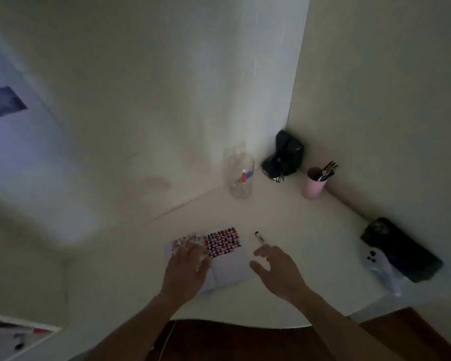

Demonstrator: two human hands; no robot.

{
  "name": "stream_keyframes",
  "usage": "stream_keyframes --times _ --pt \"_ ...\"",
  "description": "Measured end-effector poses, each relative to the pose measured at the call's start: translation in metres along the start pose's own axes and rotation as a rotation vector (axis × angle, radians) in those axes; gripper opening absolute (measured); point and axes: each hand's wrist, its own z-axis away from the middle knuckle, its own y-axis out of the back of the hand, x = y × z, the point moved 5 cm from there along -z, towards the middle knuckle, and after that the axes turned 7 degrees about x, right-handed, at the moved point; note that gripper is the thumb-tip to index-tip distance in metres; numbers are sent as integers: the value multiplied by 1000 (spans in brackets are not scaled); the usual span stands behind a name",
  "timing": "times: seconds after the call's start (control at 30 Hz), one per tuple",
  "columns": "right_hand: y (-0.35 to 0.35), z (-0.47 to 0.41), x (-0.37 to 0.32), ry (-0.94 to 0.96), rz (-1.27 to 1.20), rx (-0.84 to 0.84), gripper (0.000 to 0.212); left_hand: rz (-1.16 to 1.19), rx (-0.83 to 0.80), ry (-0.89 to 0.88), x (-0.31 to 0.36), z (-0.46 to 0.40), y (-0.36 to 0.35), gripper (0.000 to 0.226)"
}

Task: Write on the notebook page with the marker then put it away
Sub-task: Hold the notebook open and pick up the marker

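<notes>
A small notebook [228, 267] lies on the white desk [292, 230], its patterned red-and-blue cover [223, 242] folded back above a blank white page. My left hand [186, 269] rests flat on the notebook's left part, fingers spread. A black-and-white marker [259, 238] lies on the desk just right of the notebook. My right hand [276, 269] hovers right below the marker with fingers apart; its fingertips are at the marker's near end, holding nothing.
A clear glass jar [241, 175] with a red-capped pen stands at the back. A pink cup [313, 184] of pens sits near the corner beside a black device [284, 156]. A black phone [401, 250] and a white case [375, 261] lie at the right edge.
</notes>
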Motion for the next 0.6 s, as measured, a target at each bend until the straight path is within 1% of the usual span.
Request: stream_keyframes --times 0.1,0.2,0.23,0.3,0.37,0.4,0.47,0.53,0.6 --pt "-35 -25 28 14 -1 -1 31 45 3 3 -7 -5 -38 31" --pt "-72 -42 56 42 39 -8 31 -12 -14 -62 -17 -1 -83 29" --pt "-83 -47 66 63 65 13 32 -42 -1 -86 -20 2 -96 28" --pt "-102 -55 82 117 117 82 29 -94 18 -108 -27 6 -120 25" --pt "-121 -59 96 218 188 166 22 -150 39 -133 -32 14 -140 23" --pt "-129 -59 102 262 201 211 22 -167 64 -154 -33 19 -147 24" --pt "-138 -59 113 303 152 309 23 -176 113 -167 -37 24 -156 26" --pt "-140 -55 119 340 96 399 15 -156 136 -156 -39 27 -160 27" --pt "-142 -51 117 391 102 449 7 -156 162 -164 -39 30 -161 26"
